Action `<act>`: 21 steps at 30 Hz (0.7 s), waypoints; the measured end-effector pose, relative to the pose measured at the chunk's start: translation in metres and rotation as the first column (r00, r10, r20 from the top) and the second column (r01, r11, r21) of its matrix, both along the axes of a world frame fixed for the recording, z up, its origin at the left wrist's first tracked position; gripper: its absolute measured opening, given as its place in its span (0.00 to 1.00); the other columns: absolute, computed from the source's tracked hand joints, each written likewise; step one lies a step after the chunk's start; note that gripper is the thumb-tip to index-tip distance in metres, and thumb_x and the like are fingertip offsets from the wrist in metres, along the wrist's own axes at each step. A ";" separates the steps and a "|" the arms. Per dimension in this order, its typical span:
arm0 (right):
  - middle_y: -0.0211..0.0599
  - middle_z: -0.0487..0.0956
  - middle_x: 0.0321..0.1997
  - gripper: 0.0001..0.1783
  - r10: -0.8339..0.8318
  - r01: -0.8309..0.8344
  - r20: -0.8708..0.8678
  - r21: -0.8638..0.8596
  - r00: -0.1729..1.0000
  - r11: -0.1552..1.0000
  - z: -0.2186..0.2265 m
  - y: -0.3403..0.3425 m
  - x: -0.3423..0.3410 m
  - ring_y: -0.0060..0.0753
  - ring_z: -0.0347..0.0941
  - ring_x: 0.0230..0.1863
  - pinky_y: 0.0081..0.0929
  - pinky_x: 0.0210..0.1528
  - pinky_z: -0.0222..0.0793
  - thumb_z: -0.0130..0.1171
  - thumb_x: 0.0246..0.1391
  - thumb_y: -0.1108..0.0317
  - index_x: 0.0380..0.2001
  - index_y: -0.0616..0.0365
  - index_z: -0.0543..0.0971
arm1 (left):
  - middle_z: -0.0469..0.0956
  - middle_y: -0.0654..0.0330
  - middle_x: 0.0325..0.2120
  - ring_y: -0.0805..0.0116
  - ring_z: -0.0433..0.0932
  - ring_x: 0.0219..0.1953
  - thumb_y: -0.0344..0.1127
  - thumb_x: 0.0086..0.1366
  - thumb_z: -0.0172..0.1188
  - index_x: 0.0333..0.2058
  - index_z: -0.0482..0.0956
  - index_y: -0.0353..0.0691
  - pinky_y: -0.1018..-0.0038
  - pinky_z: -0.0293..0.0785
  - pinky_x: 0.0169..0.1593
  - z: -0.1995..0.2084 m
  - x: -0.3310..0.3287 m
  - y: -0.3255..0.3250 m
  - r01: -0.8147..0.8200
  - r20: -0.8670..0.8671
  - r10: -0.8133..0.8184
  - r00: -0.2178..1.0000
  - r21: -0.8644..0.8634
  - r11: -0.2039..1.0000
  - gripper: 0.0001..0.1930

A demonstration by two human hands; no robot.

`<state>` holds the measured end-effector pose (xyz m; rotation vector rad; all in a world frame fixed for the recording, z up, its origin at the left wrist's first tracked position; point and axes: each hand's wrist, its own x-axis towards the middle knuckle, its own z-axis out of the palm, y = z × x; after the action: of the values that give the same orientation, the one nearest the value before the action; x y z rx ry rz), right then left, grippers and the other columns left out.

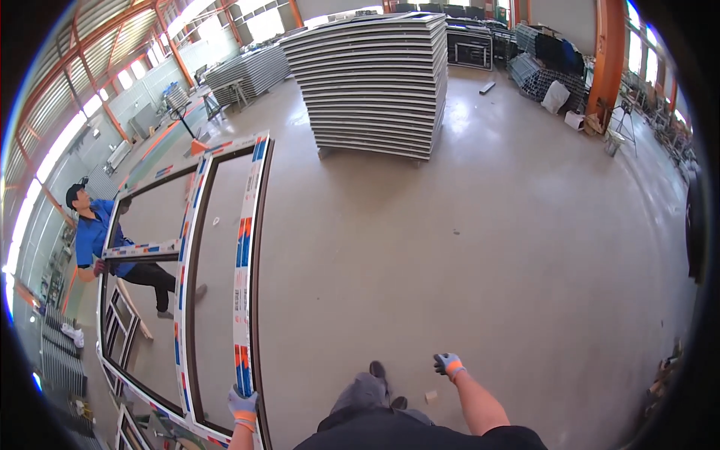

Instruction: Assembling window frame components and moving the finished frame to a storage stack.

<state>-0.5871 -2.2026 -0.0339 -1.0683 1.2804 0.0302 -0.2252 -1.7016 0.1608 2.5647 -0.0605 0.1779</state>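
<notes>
My left fingers [239,395] gripped the big rectangular, black-and-white, blue-and-orange-filmed frame [241,300]; my right fingers [439,363] hung loosely parted — the distant grey bucket's [613,143] contents were indistinct.

Six o'clock, I've got a black shirt [375,436], grey trousers [360,394], dark shoes [377,370]; left hand [242,406], right hand [448,364]: grey gloves, orange cuffs [454,368].

Head-worn fisheye — wide, downward.
</notes>
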 end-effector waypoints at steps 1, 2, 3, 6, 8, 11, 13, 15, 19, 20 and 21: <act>0.34 0.81 0.27 0.18 0.024 -0.024 0.052 -0.011 0.998 1.000 0.000 -0.035 0.031 0.26 0.74 0.23 0.25 0.26 0.69 0.62 0.55 0.51 0.39 0.55 0.80 | 0.79 0.48 0.29 0.47 0.79 0.33 0.36 0.36 0.76 0.39 0.74 0.34 0.60 0.75 0.41 0.010 0.022 -0.055 0.016 -0.017 -0.017 1.000 -0.058 0.998 0.29; 0.34 0.81 0.28 0.19 0.056 -0.054 0.106 -0.021 0.993 0.998 0.000 -0.067 0.064 0.25 0.75 0.24 0.25 0.27 0.70 0.61 0.55 0.51 0.39 0.56 0.80 | 0.79 0.49 0.28 0.48 0.78 0.32 0.35 0.36 0.76 0.38 0.74 0.34 0.60 0.75 0.40 0.015 0.044 -0.103 0.025 -0.030 -0.028 0.999 -0.114 0.993 0.28; 0.34 0.81 0.28 0.19 0.056 -0.053 0.111 -0.031 0.992 0.998 0.001 -0.098 0.096 0.25 0.75 0.24 0.25 0.27 0.70 0.61 0.55 0.51 0.39 0.56 0.80 | 0.79 0.49 0.28 0.48 0.78 0.32 0.35 0.36 0.76 0.38 0.74 0.34 0.60 0.75 0.40 0.010 0.071 -0.142 0.026 -0.025 -0.030 0.999 -0.123 0.992 0.28; 0.33 0.81 0.29 0.19 0.145 -0.130 0.120 -0.126 0.982 0.983 0.001 -0.201 0.170 0.25 0.74 0.24 0.25 0.28 0.70 0.61 0.56 0.51 0.37 0.56 0.81 | 0.78 0.50 0.25 0.50 0.78 0.28 0.34 0.37 0.74 0.33 0.73 0.35 0.61 0.75 0.36 0.006 0.163 -0.264 0.138 0.074 -0.131 0.989 -0.092 0.986 0.24; 0.36 0.82 0.31 0.19 0.417 -0.447 -0.163 -0.321 0.894 0.835 -0.031 -0.284 0.184 0.26 0.76 0.24 0.23 0.27 0.70 0.60 0.57 0.51 0.38 0.57 0.81 | 0.78 0.51 0.23 0.52 0.78 0.26 0.34 0.37 0.74 0.30 0.73 0.35 0.61 0.74 0.34 0.039 0.215 -0.380 0.196 0.016 -0.195 0.981 -0.039 0.980 0.21; 0.34 0.83 0.32 0.21 0.086 -0.087 -0.063 -0.023 0.994 0.996 0.000 -0.394 0.237 0.26 0.76 0.25 0.25 0.29 0.71 0.58 0.58 0.48 0.39 0.57 0.81 | 0.77 0.53 0.21 0.52 0.77 0.24 0.34 0.36 0.73 0.27 0.73 0.36 0.62 0.74 0.33 0.071 0.271 -0.523 0.182 0.025 -0.181 0.983 -0.101 0.978 0.20; 0.32 0.83 0.34 0.21 0.188 -0.189 -0.079 -0.009 0.979 0.982 0.015 -0.462 0.299 0.27 0.76 0.29 0.28 0.32 0.72 0.55 0.61 0.50 0.40 0.58 0.81 | 0.76 0.54 0.20 0.53 0.77 0.24 0.34 0.36 0.73 0.27 0.73 0.36 0.63 0.74 0.33 0.075 0.313 -0.595 0.191 -0.013 -0.194 0.981 -0.114 0.975 0.20; 0.33 0.81 0.43 0.22 0.111 -0.129 0.389 0.021 0.914 0.991 0.096 -0.518 0.443 0.25 0.76 0.42 0.26 0.45 0.72 0.48 0.66 0.52 0.49 0.58 0.78 | 0.75 0.55 0.18 0.58 0.76 0.22 0.34 0.36 0.74 0.27 0.73 0.36 0.65 0.73 0.31 0.074 0.352 -0.661 0.218 0.032 -0.216 0.976 -0.085 0.972 0.20; 0.29 0.77 0.40 0.28 0.564 -0.425 0.681 -0.387 0.467 0.819 0.229 -0.676 0.693 0.19 0.71 0.40 0.22 0.44 0.68 0.49 0.64 0.45 0.52 0.58 0.74 | 0.76 0.57 0.23 0.69 0.75 0.23 0.30 0.39 0.73 0.29 0.73 0.35 0.70 0.73 0.29 0.127 0.384 -0.849 0.336 -0.006 -0.342 0.940 -0.167 0.927 0.19; 0.30 0.78 0.44 0.31 0.479 -0.464 0.798 -0.291 0.365 0.837 0.267 -0.712 0.731 0.20 0.73 0.43 0.22 0.46 0.70 0.50 0.63 0.44 0.58 0.58 0.71 | 0.76 0.57 0.23 0.69 0.75 0.23 0.30 0.39 0.73 0.29 0.73 0.35 0.70 0.73 0.29 0.132 0.389 -0.893 0.329 -0.002 -0.333 0.943 -0.158 0.931 0.19; 0.32 0.78 0.47 0.33 0.527 -0.533 0.814 -0.341 0.245 0.774 0.304 -0.744 0.758 0.22 0.74 0.44 0.23 0.46 0.72 0.51 0.62 0.43 0.59 0.59 0.70 | 0.76 0.59 0.24 0.71 0.74 0.24 0.28 0.40 0.72 0.30 0.72 0.35 0.71 0.72 0.29 0.142 0.393 -0.937 0.278 -0.014 -0.302 0.953 -0.350 0.894 0.18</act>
<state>0.1709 -2.9471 0.2704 -1.2140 -0.1201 -0.0123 0.1675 -2.6386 0.3030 2.1761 -0.3544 -0.0143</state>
